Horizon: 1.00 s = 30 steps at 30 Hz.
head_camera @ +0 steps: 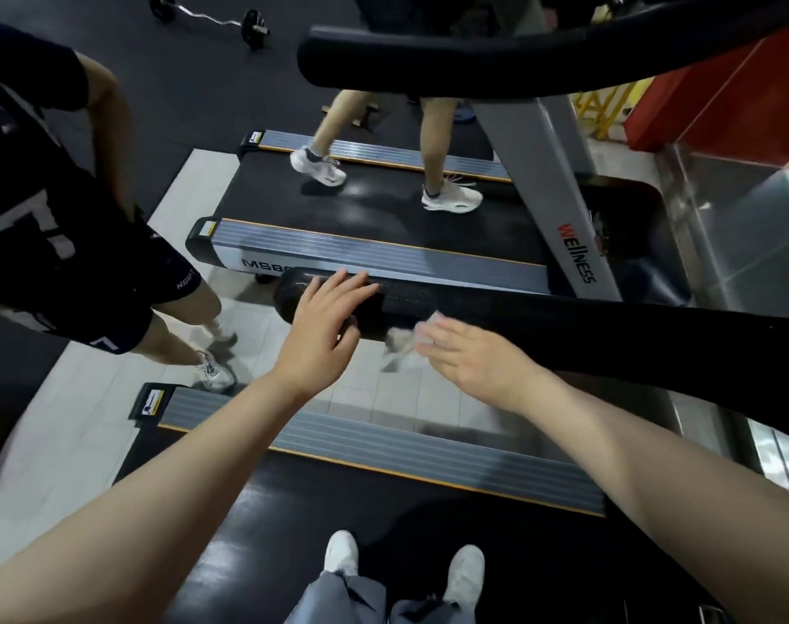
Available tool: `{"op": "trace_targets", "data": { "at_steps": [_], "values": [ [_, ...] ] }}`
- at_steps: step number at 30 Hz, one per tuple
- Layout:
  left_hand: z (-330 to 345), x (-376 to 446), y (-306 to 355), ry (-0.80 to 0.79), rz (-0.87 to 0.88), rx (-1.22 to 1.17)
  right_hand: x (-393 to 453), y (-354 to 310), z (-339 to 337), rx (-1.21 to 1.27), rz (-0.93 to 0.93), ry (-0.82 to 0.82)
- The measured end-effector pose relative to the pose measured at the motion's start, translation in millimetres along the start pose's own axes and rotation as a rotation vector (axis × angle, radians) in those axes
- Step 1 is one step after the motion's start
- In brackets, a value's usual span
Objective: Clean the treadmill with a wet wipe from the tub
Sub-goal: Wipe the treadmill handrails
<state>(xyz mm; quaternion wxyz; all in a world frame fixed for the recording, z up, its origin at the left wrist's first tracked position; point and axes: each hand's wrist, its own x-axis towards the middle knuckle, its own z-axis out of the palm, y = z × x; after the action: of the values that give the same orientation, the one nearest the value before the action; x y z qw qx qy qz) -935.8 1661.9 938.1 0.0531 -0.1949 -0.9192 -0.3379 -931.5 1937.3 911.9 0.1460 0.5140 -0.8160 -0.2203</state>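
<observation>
**Wipe at the handrail's end, both hands on the bar**

The black padded handrail (473, 317) runs across the middle of the frame, its long axis going from the rounded free end at centre left towards the right edge, rising slightly to the right where it thickens. The left hand (322, 324) lies over that rounded end, fingers straight and slightly spread across the top of the bar, thumb tucked below the near side; it steadies rather than grips. Just to its right, the right hand (469, 360) holds the wet wipe (406, 344) against the near face of the rail. That hand is motion-blurred, so the fingers look loosely bunched round the crumpled white wipe, though the exact pinch is hard to read.

The wipe sits between the two hands, beside the left fingertips and at the tips of the right fingers, with a loose corner hanging below the bar. The right hand is the nearer one to it. Any stroke would likely follow the rail's length, rightward from the end cap. The tub is not in view.
</observation>
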Motion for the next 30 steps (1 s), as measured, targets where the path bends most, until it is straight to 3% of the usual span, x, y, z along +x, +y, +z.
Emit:
{"op": "trace_targets", "data": {
  "at_steps": [2, 3, 4, 7, 9, 15, 19, 30],
  "values": [
    [7, 6, 14, -0.008, 0.011, -0.049, -17, 3, 7, -0.113, -0.163, -0.241],
    [12, 10, 21, -0.016, 0.006, -0.047, -22, 6, 7, -0.143, -0.195, -0.28],
    [15, 15, 26, -0.019, 0.003, -0.027, -27, 11, 4, -0.139, -0.185, -0.257],
    [27, 33, 39, -0.022, -0.011, 0.046, -42, 31, -17, -0.012, -0.002, 0.063],
    [35, 50, 50, -0.002, -0.032, 0.066, -56, 44, -28, 0.038, 0.113, 0.19],
    [65, 79, 80, 0.086, -0.129, 0.268, -73, 45, -39, 0.009, 0.119, 0.185],
    [74, 72, 76, 0.142, -0.084, 0.447, -63, 42, -36, 0.052, 0.112, 0.171],
    [79, 75, 71, 0.189, -0.048, 0.488, -85, 25, -12, 0.037, 0.248, 0.29]
  ]
}}
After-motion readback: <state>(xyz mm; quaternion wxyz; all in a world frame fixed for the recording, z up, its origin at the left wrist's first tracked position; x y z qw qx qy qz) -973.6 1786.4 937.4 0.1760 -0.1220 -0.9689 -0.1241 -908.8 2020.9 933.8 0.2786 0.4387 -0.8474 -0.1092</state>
